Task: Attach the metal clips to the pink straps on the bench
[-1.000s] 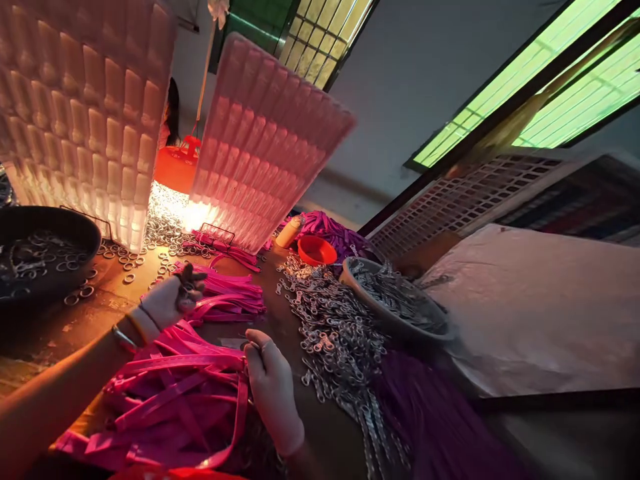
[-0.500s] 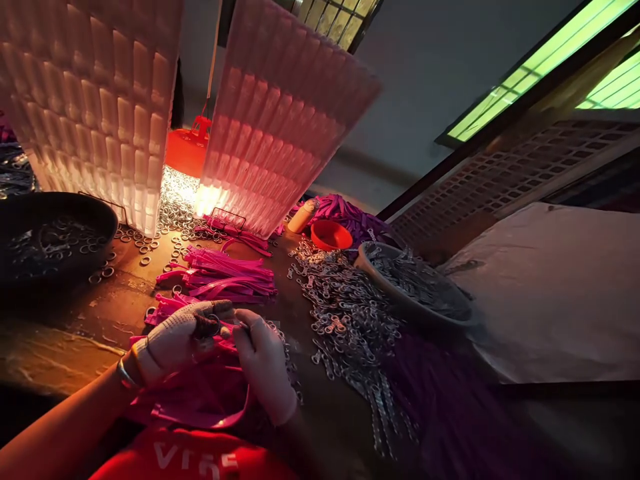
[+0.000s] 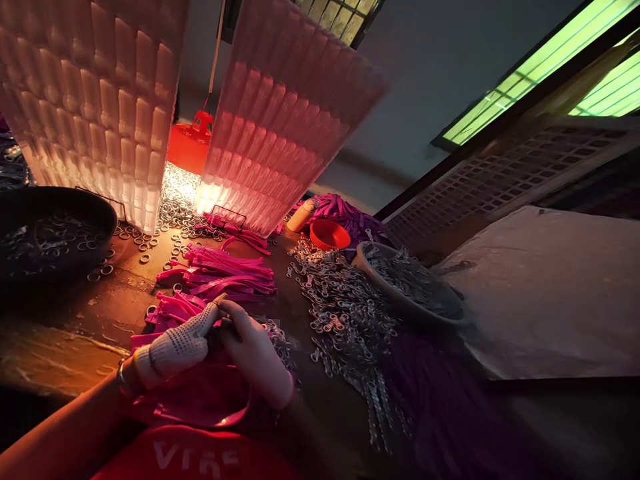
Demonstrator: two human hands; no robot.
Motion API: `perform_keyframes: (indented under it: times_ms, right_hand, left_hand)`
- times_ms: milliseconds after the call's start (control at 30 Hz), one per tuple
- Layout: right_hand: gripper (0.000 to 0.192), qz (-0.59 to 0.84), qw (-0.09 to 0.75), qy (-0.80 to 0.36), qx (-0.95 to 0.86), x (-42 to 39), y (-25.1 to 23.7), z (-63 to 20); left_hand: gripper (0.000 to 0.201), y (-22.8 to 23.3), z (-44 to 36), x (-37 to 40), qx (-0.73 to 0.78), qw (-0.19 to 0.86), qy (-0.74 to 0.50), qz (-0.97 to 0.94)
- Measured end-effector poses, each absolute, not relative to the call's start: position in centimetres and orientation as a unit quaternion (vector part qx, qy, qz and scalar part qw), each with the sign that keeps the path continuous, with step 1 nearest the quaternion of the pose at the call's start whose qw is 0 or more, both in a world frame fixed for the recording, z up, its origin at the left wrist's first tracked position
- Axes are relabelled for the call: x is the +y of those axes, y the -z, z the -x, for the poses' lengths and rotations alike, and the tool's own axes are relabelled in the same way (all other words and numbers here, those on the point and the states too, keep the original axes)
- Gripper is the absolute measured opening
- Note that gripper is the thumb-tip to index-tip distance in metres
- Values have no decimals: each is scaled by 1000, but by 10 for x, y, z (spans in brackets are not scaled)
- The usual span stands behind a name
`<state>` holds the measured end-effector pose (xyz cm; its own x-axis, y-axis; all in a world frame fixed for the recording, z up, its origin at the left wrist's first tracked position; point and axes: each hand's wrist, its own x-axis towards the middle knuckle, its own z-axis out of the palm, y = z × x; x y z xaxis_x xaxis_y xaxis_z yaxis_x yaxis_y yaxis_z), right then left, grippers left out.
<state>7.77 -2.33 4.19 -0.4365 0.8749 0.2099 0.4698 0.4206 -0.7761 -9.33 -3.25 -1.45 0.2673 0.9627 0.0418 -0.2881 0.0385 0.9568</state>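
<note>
At the table's near edge, our gloved left hand and right hand pinch a pink strap together; its loose loop could snag the metal clips nearby.

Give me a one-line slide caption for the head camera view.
Gloved left hand and right hand meet over pink straps, beside metal clasps under a red lamp.
</note>
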Motion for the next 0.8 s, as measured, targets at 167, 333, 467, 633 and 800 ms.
perform_keyframes:
  times_ms: [167,333,467,633,800]
  right_hand:
    - [45,471,337,-368,-727,-21,-42,-73]
    - [41,478,384,-515,-599,-13,-49,-79]
    - [40,471,360,-582,-558,-13,-56,-80]
    - [38,464,343,-587,-568,-21,-54,-76]
    - [33,498,359,-428,-663,-32,-53,-83]
  left_hand:
    - [57,-2,98,-40,266,720,-498,-403]
    - [47,-33,97,-44,323,695,-480,-427]
    - [38,-33,97,-39,371,603,-488,-511]
    - [26,-31,97,-38,378,552,-459,-584]
    - [12,-27,93,-37,443,500,-447,-594]
